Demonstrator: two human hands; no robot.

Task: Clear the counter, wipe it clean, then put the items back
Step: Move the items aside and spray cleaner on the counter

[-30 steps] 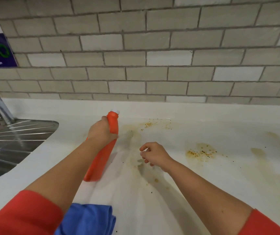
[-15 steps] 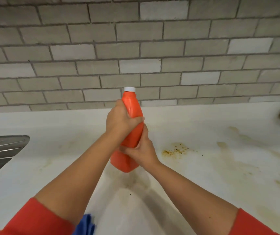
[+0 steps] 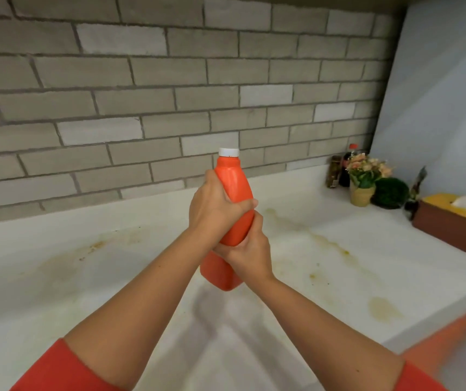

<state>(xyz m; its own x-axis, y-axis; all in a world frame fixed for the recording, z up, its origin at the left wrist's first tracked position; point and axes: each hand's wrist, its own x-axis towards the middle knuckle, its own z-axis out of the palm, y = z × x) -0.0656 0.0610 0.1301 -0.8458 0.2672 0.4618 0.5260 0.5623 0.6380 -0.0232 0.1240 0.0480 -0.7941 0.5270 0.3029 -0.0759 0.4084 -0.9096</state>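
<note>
The orange bottle (image 3: 233, 193), tilted in one hand a second ago, is now held upright above the middle of the white counter (image 3: 85, 277), its white cap (image 3: 228, 151) on. It is gripped high by the left hand (image 3: 214, 210), and the right hand (image 3: 250, 253) has been added, wrapped round its lower body. Yellow-brown stains (image 3: 327, 244) are left unwiped, so wiping is judged not yet begun.

bottle (image 3: 233, 190): bright orange in my grip, white cap (image 3: 228, 152)
counter (image 3: 57, 292): white, streaked with yellow-brown stains
wall (image 3: 169, 94): grey brick pattern
my sleeves (image 3: 54, 371): red
</note>
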